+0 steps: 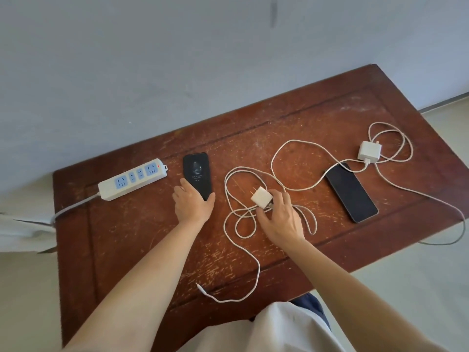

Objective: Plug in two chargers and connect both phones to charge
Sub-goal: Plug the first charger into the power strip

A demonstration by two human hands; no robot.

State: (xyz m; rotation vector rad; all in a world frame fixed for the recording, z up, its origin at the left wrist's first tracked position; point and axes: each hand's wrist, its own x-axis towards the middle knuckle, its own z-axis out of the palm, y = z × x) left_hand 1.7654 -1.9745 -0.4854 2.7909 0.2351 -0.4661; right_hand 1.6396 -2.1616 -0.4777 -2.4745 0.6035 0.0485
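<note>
On the worn brown table, a white power strip with blue sockets lies at the left. My left hand grips the near end of a black phone whose screen is lit. My right hand pinches a white charger, prongs pointing up-left, over its tangled white cable. That cable's free plug lies near the front edge. A second black phone, screen dark, lies to the right. A second white charger with a looped cable sits behind it.
The power strip's cord runs off the table's left edge. The second cable trails over the right edge. A pale wall stands behind the table, and light floor shows on both sides. My white clothing fills the bottom of the view.
</note>
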